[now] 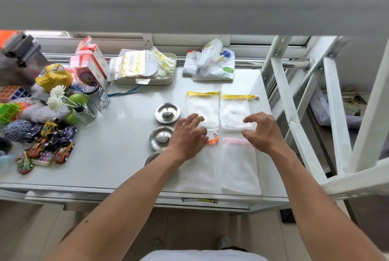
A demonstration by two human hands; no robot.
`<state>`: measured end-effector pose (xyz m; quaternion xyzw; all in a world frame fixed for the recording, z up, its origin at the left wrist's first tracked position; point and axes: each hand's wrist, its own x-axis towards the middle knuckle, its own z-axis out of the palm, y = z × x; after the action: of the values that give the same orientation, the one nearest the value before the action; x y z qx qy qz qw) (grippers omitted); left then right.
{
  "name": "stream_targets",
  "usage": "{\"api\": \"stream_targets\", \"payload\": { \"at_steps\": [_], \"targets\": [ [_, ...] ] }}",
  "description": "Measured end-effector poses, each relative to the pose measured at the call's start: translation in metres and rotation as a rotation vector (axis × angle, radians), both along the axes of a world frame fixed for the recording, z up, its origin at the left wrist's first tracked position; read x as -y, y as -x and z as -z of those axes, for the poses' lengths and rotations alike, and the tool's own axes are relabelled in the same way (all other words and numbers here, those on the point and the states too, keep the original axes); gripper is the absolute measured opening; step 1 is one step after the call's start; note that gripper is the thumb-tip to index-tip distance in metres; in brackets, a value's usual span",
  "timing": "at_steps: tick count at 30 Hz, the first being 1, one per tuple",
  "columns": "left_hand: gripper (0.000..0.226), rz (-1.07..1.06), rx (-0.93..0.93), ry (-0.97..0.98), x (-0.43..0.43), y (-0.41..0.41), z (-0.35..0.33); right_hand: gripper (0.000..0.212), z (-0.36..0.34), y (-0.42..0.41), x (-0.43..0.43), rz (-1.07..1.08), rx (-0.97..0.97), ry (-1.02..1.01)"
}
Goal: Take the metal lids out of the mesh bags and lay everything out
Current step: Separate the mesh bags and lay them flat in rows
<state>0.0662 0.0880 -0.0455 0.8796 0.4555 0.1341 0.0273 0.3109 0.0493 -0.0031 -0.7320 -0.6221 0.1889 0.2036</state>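
Note:
Several white mesh bags lie flat in a grid on the white table [117, 155]: two yellow-topped bags [203, 104] [234, 111] at the back, an orange-topped bag [202, 168] and a pink-topped bag [239, 168] in front. Left of them sit metal lids in a column: one at the back [167, 112], one in the middle [161, 137], and a third [152, 157] partly hidden under my left forearm. My left hand [189, 134] rests with spread fingers on the seam between the left bags. My right hand [261, 128] hovers, fingers curled, over the right bags, holding nothing.
Toy cars [52, 144], a puzzle cube [12, 92], jars [96, 94] and other clutter crowd the table's left side. A tray of zip bags [145, 69] and folded printed cloth [212, 62] sit at the back. A white metal frame [294, 100] stands close on the right.

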Motion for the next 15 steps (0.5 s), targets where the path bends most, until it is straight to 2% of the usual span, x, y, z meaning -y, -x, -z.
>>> {"api": "stream_targets", "payload": {
  "at_steps": [5,9,12,15],
  "targets": [
    [0.011,0.002,0.020,0.001,0.004,0.001,0.004,0.038,0.005,-0.006,0.022,-0.015,0.085,0.170],
    [0.014,-0.033,0.036,0.045,0.006,-0.008,0.001,0.035,0.011,0.009,0.029,-0.041,0.066,0.083],
    [0.014,-0.042,0.054,0.059,0.009,-0.011,0.002,0.041,0.012,0.034,0.026,-0.170,0.075,0.006],
    [0.011,-0.057,0.081,0.059,0.010,-0.010,0.004,0.049,0.013,0.054,0.019,-0.289,0.168,0.059]
  ]
}}
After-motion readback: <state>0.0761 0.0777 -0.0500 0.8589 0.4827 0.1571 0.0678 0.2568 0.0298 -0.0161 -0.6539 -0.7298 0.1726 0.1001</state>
